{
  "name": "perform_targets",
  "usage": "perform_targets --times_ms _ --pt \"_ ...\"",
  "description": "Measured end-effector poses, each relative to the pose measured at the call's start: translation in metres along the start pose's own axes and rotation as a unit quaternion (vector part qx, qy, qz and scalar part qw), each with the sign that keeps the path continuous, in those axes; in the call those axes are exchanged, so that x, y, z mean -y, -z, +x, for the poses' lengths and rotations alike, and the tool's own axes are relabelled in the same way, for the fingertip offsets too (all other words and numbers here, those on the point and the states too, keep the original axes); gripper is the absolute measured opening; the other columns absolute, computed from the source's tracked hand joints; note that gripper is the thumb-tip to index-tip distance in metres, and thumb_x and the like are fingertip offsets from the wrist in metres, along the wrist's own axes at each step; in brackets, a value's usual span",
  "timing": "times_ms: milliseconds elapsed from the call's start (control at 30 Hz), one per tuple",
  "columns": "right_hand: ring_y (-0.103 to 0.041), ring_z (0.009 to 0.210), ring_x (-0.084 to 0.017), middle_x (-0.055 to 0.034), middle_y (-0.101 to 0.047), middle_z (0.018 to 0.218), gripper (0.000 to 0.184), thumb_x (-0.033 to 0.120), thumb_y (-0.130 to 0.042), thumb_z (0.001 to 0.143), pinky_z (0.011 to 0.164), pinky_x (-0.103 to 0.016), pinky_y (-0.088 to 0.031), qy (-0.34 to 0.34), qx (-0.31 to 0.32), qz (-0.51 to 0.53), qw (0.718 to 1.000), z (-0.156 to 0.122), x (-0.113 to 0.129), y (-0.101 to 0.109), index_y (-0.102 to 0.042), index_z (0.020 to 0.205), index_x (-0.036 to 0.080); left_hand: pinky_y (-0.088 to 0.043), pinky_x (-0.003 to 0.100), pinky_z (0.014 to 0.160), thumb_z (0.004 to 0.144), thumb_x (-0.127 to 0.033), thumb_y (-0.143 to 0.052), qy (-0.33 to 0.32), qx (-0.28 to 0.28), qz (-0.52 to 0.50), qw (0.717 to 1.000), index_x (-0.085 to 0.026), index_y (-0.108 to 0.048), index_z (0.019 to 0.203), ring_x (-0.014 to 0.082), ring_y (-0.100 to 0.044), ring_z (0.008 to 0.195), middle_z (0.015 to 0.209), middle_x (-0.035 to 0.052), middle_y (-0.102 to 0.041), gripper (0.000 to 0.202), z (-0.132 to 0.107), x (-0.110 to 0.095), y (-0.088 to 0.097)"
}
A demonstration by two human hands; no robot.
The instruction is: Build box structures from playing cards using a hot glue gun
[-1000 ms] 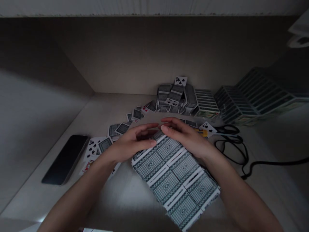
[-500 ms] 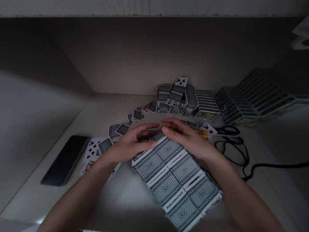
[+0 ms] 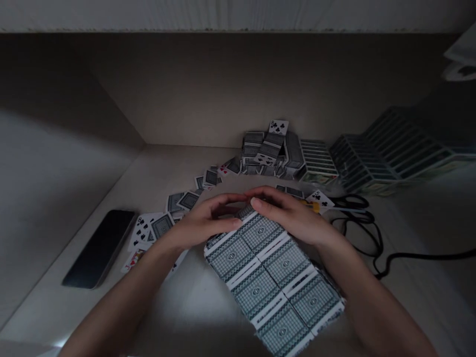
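A block of boxed card decks [image 3: 273, 280] with green patterned backs, two rows wide, lies on the pale table in front of me. My left hand [image 3: 203, 225] rests on its far left corner, thumb on top and fingers curled over the far end. My right hand [image 3: 293, 213] lies over the far right corner, fingers bent and meeting the left fingertips at the block's far edge. Both hands press on the block; what lies under the fingertips is hidden.
Loose playing cards [image 3: 174, 208] trail from the left toward a heap of decks [image 3: 267, 148] at the back wall. Rows of boxed decks [image 3: 375, 148] stand at the right. A dark phone [image 3: 100, 248] lies at the left. Scissors [image 3: 349, 201] and a black cable [image 3: 375, 253] lie right.
The hands hold nearly the same pose. The block of decks has shifted slightly toward me and to the right.
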State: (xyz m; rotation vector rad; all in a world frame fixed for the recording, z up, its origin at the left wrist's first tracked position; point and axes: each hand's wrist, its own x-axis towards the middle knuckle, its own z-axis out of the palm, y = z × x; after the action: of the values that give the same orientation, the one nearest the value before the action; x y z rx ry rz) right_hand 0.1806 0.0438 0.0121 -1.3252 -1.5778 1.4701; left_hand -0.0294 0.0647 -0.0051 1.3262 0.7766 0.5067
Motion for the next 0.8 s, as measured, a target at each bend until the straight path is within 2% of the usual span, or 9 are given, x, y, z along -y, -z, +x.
perform_targets --times_ms 333,533,667,800 --pt "-0.058 0.103 -0.021 -0.0017 -0.065 0.109 0.041 0.058 -0.058 0.08 0.087 -0.034 -0.044 0.008 0.023 -0.004 1.0 -0.001 -0.002 0.004 -0.062 0.107 0.028 -0.044 0.041 0.1 0.081 -0.034 -0.066 0.024 0.036 0.035 0.998 -0.027 -0.047 0.132 0.0244 -0.051 0.122 0.139 0.0077 -0.049 0.054 -0.003 -0.006 0.007" --pt "-0.059 0.102 -0.023 -0.0027 -0.066 0.108 0.042 0.061 -0.058 0.079 0.086 -0.036 -0.046 -0.007 0.005 -0.014 1.0 0.0 -0.003 0.004 -0.063 0.105 0.028 -0.041 0.039 0.103 0.085 -0.036 -0.062 -0.001 0.053 0.045 0.998 -0.026 -0.046 0.133 0.0235 -0.049 0.124 0.141 0.0085 -0.047 0.052 -0.002 0.0 0.011" --pt "-0.059 0.105 -0.024 -0.0025 -0.065 0.111 0.044 0.061 -0.058 0.078 0.088 -0.036 -0.045 -0.013 -0.003 -0.019 1.0 -0.001 -0.003 0.004 -0.062 0.107 0.028 -0.04 0.038 0.103 0.087 -0.046 -0.055 -0.008 0.058 0.071 0.996 -0.026 -0.046 0.133 0.0259 -0.043 0.129 0.143 0.0079 -0.045 0.051 -0.002 0.005 0.014" --pt "-0.058 0.107 -0.024 -0.0021 -0.065 0.112 0.045 0.061 -0.059 0.077 0.089 -0.035 -0.045 -0.016 -0.005 -0.027 0.999 -0.001 -0.002 0.005 -0.061 0.108 0.029 -0.04 0.039 0.103 0.085 -0.045 -0.058 0.017 0.06 0.084 0.995 -0.027 -0.048 0.133 0.0259 -0.046 0.127 0.139 0.0068 -0.049 0.051 -0.002 0.003 0.013"
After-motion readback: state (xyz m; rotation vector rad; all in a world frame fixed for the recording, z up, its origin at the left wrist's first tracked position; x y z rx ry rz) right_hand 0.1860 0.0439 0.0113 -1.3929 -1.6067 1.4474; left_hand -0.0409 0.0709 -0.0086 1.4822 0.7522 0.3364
